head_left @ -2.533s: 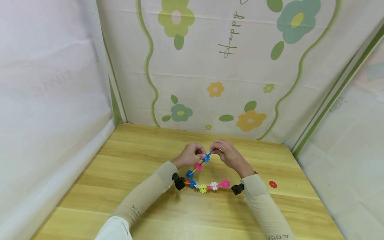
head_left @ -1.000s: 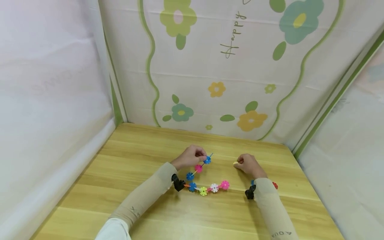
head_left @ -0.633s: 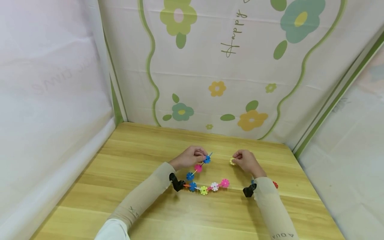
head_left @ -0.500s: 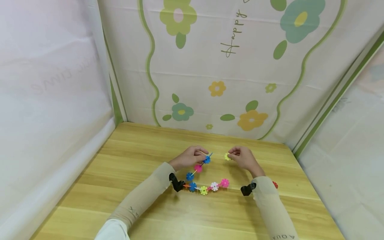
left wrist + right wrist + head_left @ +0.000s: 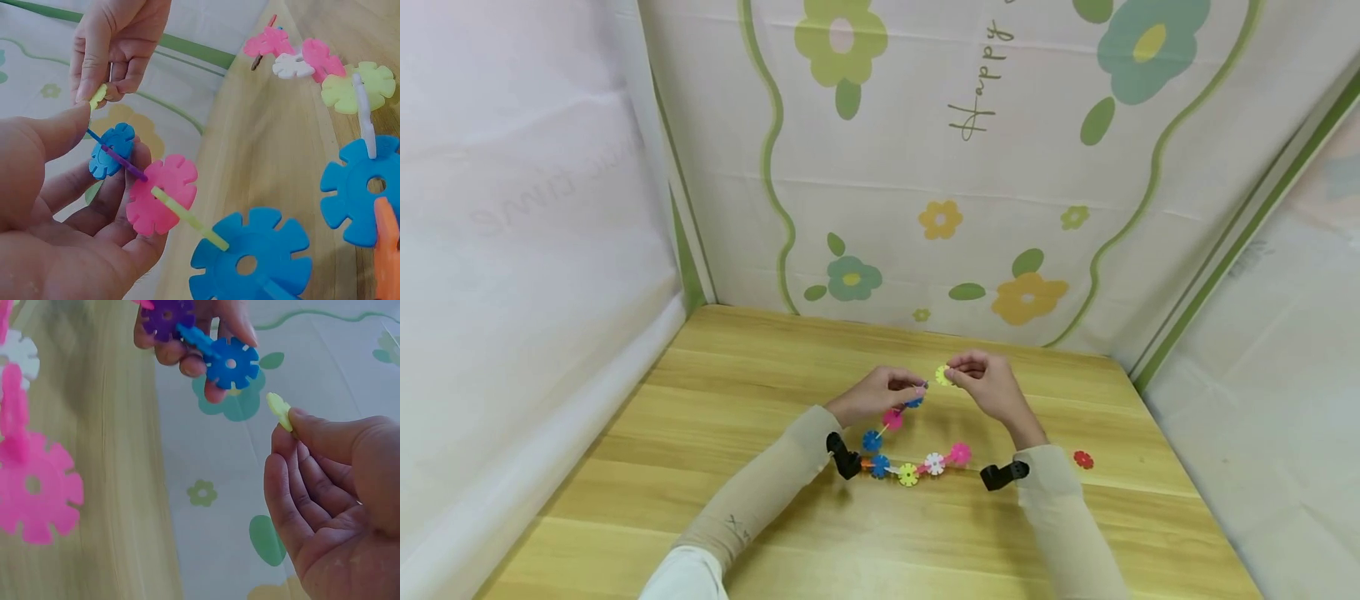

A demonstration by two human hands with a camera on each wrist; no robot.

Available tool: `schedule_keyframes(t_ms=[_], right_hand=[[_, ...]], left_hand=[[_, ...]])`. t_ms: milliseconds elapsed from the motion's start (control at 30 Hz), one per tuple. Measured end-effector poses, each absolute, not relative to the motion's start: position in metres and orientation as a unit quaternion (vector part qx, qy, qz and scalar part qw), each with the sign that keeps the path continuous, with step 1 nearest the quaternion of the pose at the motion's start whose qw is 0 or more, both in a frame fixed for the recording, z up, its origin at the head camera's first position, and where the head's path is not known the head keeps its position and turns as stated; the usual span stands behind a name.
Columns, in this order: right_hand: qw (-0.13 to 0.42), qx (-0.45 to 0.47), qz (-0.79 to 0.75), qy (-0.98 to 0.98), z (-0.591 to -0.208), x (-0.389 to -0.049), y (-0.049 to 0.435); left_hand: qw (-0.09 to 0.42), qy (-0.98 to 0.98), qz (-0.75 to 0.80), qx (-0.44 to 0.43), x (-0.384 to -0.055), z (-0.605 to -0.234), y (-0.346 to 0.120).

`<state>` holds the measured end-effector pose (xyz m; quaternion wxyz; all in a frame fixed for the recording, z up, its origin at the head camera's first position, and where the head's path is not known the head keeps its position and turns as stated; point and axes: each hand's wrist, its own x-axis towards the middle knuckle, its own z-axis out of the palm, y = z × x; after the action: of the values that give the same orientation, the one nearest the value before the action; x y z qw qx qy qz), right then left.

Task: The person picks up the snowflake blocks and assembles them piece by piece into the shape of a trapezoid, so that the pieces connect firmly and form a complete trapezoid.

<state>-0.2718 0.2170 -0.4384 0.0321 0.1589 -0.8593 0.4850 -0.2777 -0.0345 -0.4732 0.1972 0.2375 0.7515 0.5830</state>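
My left hand (image 5: 880, 392) holds the upper end of a chain of slotted plastic snowflake discs, its thumb and fingers around the blue discs there. In the right wrist view a blue disc (image 5: 234, 374) juts out past those fingers. My right hand (image 5: 994, 387) pinches a single yellow snowflake disc (image 5: 279, 411) by its edge, between thumb and fingertips. A gap shows between this disc and the chain's end in the right wrist view. The chain curves down past a pink disc (image 5: 161, 209) and another blue disc (image 5: 284, 237), then runs right to a pink disc (image 5: 960, 453).
A loose red snowflake disc (image 5: 1083, 460) lies right of my right forearm on the wooden table (image 5: 820, 550). Black wrist cameras, left (image 5: 844, 456) and right (image 5: 1004, 476), sit close to the chain's lower row. A flower-printed cloth (image 5: 880, 167) hangs behind the table.
My right hand left the chain's upper end, took hold of the yellow disc farther right, and has brought it back up and left. My left hand still holds the chain.
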Motion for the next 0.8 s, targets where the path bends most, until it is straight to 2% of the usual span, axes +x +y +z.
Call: schedule_keyframes(t_ms=[467, 800], right_hand=[[0.022, 0.178, 0.456, -0.872, -0.438, -0.269, 0.208], [0.021, 0.205, 0.411, -0.888, -0.433, -0.273, 0.198]], left_hand=[[0.188, 0.755, 0.577, 0.249, -0.277, -0.473, -0.033], [0.145, 0.772, 0.556, 0.271, -0.278, -0.472, -0.028]])
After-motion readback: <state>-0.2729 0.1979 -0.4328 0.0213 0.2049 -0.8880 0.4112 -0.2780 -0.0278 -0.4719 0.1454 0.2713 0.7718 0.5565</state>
